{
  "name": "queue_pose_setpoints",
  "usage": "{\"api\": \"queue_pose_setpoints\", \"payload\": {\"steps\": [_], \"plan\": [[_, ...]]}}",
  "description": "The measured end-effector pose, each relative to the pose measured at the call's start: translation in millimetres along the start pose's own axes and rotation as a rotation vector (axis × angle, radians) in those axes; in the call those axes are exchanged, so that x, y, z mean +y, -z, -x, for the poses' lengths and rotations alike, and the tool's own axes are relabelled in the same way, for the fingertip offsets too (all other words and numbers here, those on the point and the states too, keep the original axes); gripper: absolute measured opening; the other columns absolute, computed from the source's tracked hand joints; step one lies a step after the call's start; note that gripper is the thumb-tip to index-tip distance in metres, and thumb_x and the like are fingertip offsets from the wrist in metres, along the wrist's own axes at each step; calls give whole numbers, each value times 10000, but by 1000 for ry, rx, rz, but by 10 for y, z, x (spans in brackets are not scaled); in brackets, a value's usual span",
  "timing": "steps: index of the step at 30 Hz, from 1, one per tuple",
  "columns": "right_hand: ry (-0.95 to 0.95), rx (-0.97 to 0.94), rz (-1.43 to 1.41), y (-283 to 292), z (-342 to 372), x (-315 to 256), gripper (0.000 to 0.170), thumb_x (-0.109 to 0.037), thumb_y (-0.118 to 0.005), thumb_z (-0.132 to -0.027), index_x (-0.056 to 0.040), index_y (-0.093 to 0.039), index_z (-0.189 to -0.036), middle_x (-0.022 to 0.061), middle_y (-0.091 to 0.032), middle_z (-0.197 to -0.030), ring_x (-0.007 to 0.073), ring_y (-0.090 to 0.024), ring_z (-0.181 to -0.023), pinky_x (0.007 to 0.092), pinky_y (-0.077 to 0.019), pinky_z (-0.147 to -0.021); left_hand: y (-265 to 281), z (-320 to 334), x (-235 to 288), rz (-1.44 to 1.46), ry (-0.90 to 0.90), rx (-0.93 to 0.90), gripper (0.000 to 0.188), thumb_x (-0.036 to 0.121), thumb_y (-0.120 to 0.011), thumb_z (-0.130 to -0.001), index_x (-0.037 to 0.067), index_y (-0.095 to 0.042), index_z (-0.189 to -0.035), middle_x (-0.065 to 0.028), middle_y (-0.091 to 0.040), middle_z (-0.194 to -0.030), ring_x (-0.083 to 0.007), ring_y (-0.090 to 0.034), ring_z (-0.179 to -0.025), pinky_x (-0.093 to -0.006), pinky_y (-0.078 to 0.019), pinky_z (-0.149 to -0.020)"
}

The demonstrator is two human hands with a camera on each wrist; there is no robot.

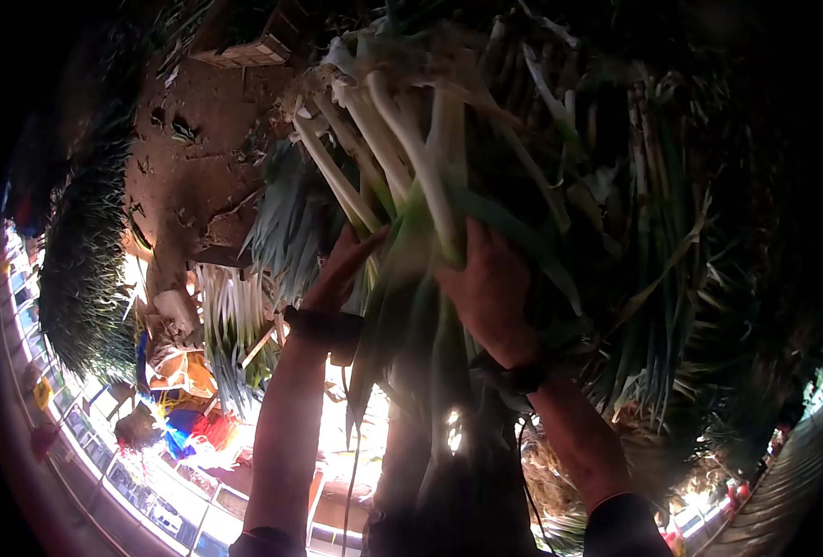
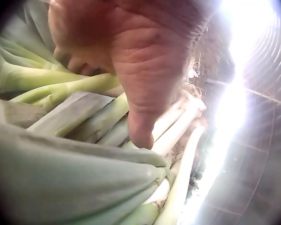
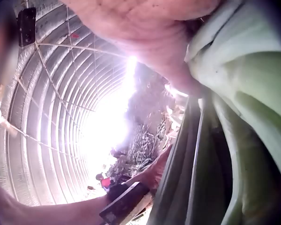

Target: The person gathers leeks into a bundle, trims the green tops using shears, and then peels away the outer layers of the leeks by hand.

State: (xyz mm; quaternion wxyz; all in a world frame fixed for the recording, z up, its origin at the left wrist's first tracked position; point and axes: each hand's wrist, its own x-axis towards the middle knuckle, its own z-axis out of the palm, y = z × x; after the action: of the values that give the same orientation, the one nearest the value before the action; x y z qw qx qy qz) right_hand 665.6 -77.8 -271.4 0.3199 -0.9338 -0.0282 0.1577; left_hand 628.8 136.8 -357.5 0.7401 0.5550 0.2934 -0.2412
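Note:
A loose bunch of large green onions (image 1: pixel 416 153) stands between both hands in the head view, white root ends away from the person and green leaves hanging toward the body. My left hand (image 1: pixel 345 265) grips its left side below the white stems. In the left wrist view, the thumb (image 2: pixel 150 103) presses across the stems, with fingertips curled in behind. On the other side, my right hand (image 1: pixel 490 288) holds the bunch where white turns to green. Broad green leaves (image 3: pixel 260 77) fill the right of the right wrist view, against that hand's palm; its fingertips are mostly hidden.
More green onions lie heaped at the right (image 1: pixel 653 186) and in a long pile at the left (image 1: pixel 82 278). Another bundle (image 1: pixel 235 316) lies beyond the left forearm. A wooden crate (image 1: pixel 244 51) sits on bare soil (image 1: pixel 170 186). A ribbed tunnel wall (image 3: pixel 42 154) curves overhead.

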Motion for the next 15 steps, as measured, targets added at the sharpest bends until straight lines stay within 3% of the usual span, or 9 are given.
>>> {"api": "queue_pose_setpoints", "payload": {"steps": [2, 4, 5, 8, 10, 11, 13, 14, 15], "plan": [[40, 3, -51, -88, -9, 46, 682, -216, -838, -727, -11, -550, -1310, 230, -628, -1238, 446, -595, -1116, 459, -519, -908, 48, -19, -53, 59, -3, 0, 692, 250, -711, -934, -4, -376, -1484, -138, -541, -1396, -212, -518, -1280, -350, -397, -1079], [31, -15, -250, -213, -68, 161, 712, -219, -846, -739, 4, -529, -1336, 222, -637, -1222, 367, -639, -1103, 425, -524, -907, 29, -17, 8, 29, 6, -20, 703, 287, -711, -934, 3, -367, -1478, -134, -532, -1398, -213, -511, -1288, -349, -401, -1083], [31, -18, -254, -165, -96, 198, 712, -219, -846, -739, 4, -529, -1336, 222, -637, -1222, 367, -639, -1103, 425, -524, -907, 1, 5, 46, 6, 20, -41, 716, 325, -711, -934, 10, -357, -1471, -130, -524, -1399, -214, -504, -1296, -349, -405, -1087], [-85, -195, -607, -29, -310, 411, 534, -201, -825, -789, 45, -598, -1205, 188, -697, -1035, 273, -706, -905, 398, -563, -775, -75, 10, 113, -45, 28, -4, 686, 311, -723, -926, 6, -396, -1445, -125, -558, -1354, -198, -527, -1249, -341, -420, -1061], [141, -118, -609, -122, -472, 610, 554, -203, -854, -782, 56, -606, -1204, 145, -705, -990, 200, -691, -840, 357, -564, -720, -129, -9, 76, -80, 20, 71, 679, 298, -741, -912, -2, -417, -1427, -120, -586, -1310, -188, -557, -1194, -330, -443, -1021], [146, -127, -616, 3, -522, 520, 554, -203, -854, -782, 56, -606, -1204, 145, -705, -990, 200, -691, -840, 357, -564, -720, -148, -22, 47, -115, 15, 138, 672, 284, -758, -898, -10, -437, -1410, -116, -614, -1266, -177, -587, -1140, -318, -466, -982], [-398, -571, -562, 378, -633, 228, 474, -334, -814, -850, 6, -667, -1146, 58, -723, -915, 138, -675, -720, 289, -542, -642, -185, -74, -18, -104, -1, 182, 630, 268, -775, -881, -17, -486, -1363, -104, -646, -1194, -167, -616, -1066, -306, -490, -922], [-371, -654, -893, 257, -653, 414, 412, -360, -771, -893, -19, -688, -1108, 17, -724, -845, 101, -661, -612, 249, -521, -559, -218, -75, -19, -95, -18, 209, 589, 252, -792, -864, -25, -536, -1316, -93, -677, -1123, -158, -645, -992, -293, -514, -862], [-362, -669, -897, 173, -686, 611, 412, -360, -771, -893, -19, -688, -1108, 17, -724, -845, 101, -661, -612, 249, -521, -559, -255, -74, -23, -97, -20, 226, 589, 252, -792, -864, -25, -536, -1316, -93, -677, -1123, -158, -645, -992, -293, -514, -862]]}}
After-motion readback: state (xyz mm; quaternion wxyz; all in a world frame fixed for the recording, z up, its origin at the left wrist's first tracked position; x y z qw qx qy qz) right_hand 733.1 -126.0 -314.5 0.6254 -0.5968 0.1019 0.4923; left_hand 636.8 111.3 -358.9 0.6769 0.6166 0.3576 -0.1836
